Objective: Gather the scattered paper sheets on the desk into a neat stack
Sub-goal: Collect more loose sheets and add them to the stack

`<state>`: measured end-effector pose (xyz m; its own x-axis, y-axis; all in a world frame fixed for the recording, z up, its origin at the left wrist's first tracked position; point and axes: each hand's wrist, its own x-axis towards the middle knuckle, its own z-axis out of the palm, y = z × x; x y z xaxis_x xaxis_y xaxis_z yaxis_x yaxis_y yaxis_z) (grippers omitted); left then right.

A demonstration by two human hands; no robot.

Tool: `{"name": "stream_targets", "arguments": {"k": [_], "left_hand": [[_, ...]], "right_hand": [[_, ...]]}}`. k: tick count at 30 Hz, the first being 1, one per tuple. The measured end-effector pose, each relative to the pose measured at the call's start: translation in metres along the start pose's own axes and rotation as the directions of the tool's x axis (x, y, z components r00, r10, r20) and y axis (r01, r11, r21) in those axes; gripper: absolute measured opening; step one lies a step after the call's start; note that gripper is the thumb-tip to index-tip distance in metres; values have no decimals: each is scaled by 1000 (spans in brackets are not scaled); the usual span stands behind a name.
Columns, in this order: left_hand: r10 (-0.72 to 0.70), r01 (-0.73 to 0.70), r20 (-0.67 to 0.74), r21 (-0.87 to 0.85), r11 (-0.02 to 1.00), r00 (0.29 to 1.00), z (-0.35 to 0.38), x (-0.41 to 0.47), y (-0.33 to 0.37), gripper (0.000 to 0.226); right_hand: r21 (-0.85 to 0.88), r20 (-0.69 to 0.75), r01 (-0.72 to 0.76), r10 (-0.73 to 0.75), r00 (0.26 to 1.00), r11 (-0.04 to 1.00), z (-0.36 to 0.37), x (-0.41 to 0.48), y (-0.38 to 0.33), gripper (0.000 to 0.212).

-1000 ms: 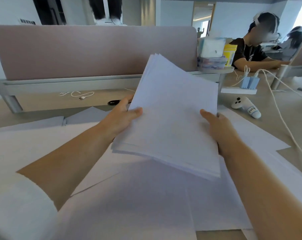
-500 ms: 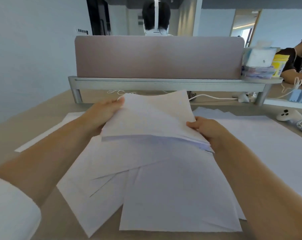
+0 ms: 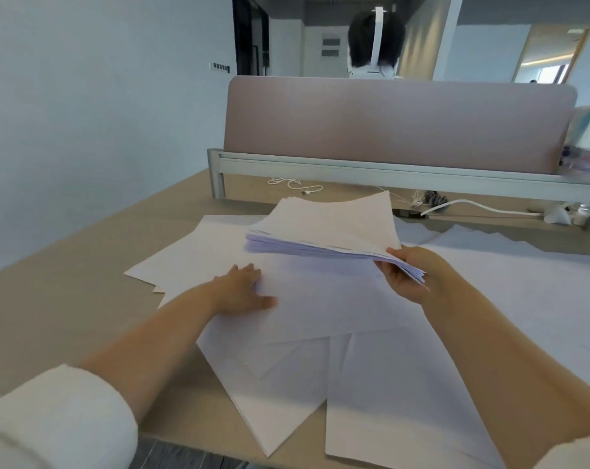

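Your left hand [image 3: 243,292] lies palm down on the loose sheets [image 3: 320,333], with the forearm reaching forward from a white sleeve [image 3: 56,418]. The fingers are straight and close together, and the thumb is spread toward the right. They press on the paper and hold nothing.

Your right hand [image 3: 405,274] grips the stack [image 3: 324,228] at its near right corner, thumb on top and the other fingers curled beneath. The stack is held roughly level, off the desk [image 3: 66,316], above the far part of the loose sheets. Its left edge is fanned and uneven, and the top sheet curls upward at the far corner.

The loose sheets lie overlapped at differing angles on the desk between your forearms. More paper extends to the right.

Beyond the stack, a white cable [image 3: 303,188] lies on the desk in front of the divider panel [image 3: 388,123].

Any print on the sheets is too faint to read. The wall plate [image 3: 219,67] at far left is too small to read.
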<state>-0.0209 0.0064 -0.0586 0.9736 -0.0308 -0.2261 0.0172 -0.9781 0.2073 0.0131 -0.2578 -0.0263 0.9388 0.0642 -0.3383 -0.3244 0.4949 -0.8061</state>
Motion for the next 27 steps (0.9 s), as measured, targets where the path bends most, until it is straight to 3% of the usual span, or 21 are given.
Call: {"name": "stream_targets", "arguments": {"k": [4,6,7,10,12,14,17,20,23,27], "left_hand": [[45,-52,-80,-96,994,996,4,5,-5,76],[-4,-54,-198,-289,956,980,4,8,-2,64],[-69,-52,-244,-459,887,967,2,10,0,48],[-290,12,-130,-897,441,948,-7,14,1,5],[-348,72,31,-992,104,937,-14,16,-1,12],[-338,114,119,-993,-35,934,-19,16,-3,27],[-307,156,165,-986,-53,937,-23,18,-7,39],[-333,173,142,-983,65,932,-23,21,-5,33],[-339,137,85,-982,132,937,-25,24,1,30],[-321,142,109,-987,79,941,-30,24,9,23]], "right_hand": [[-72,-52,-33,29,998,997,1,13,-5,34],[-252,-55,4,-18,998,968,-2,18,-4,38],[-331,-37,27,-42,998,943,-5,21,-2,37],[-570,10,23,-20,1000,821,-14,28,3,39],[-713,-4,20,-32,999,701,-16,32,6,40],[-798,-18,20,-57,998,602,-16,35,7,39],[-816,-11,29,-66,998,577,-17,33,6,38],[-713,-4,19,-31,1000,701,-23,30,1,39],[-697,11,24,-23,1000,717,-26,27,-1,40],[-753,33,58,-51,998,655,-23,27,2,39]]}}
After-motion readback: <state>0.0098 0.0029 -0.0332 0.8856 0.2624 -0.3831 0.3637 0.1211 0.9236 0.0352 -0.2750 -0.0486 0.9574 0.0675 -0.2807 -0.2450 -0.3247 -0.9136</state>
